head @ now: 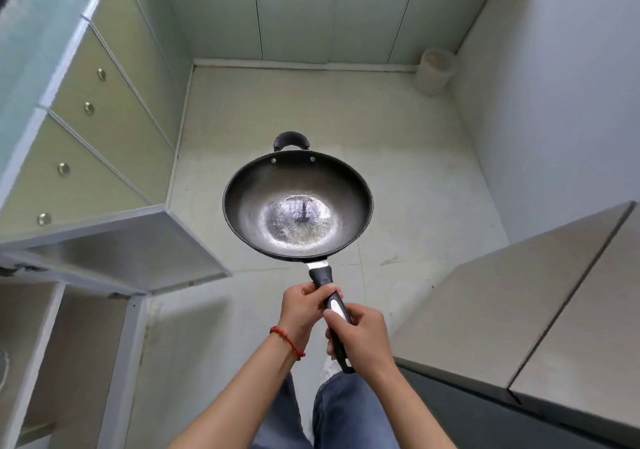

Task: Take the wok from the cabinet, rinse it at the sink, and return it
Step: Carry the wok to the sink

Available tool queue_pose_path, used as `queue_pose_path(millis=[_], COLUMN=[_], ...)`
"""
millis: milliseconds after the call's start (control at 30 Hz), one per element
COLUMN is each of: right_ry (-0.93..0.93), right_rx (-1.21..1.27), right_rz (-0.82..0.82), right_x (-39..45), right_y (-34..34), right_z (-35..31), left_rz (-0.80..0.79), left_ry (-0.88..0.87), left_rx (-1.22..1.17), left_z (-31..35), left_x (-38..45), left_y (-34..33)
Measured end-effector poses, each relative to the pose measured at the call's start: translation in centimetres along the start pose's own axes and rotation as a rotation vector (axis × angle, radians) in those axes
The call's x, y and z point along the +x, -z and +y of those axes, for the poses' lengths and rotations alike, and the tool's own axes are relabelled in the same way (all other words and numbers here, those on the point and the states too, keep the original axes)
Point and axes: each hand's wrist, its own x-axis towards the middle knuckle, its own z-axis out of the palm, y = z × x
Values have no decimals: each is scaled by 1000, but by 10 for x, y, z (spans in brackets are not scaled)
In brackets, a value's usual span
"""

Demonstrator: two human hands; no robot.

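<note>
wok (298, 206): we hold it out level over the floor (398, 158), bowl up, well clear of everything; dark metal, shiny worn patch at the bottom, possibly wet, we cannot tell
long handle (331, 306): black with a pale insert; both hands on it
left hand (304, 306): wrapped round the handle nearer the bowl; red cord on the wrist
right hand (363, 336): closed round the handle's rear part, thumb on top
helper handle (290, 140): small black loop on the far rim, free; we judge it the spot for a second grip
handling: we judge it rigid, fairly heavy, front-loaded, so it wants to tip; grip close to the bowl; slick if wet; not fragile
cabinet door (131, 258): open at left, near the wok, not touching
sink: not in view
</note>
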Motion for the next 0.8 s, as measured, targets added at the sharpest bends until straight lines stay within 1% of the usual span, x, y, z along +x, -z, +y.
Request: queue_pose_path(millis=[133, 533, 633, 800], right_ry=[78, 226, 250, 268], right_rx=[20, 20, 18, -6], right_rz=[6, -46, -68, -85], right_x=[33, 171, 201, 263], right_y=[14, 71, 77, 77], right_z=[-40, -158, -184, -226], left_rz=[-27, 16, 38, 29], left_ry=[-57, -196, -212, -235], left_rx=[5, -45, -65, -89], left_z=[45, 179, 207, 259], left_x=[24, 120, 143, 194], left_y=[-26, -120, -133, -145])
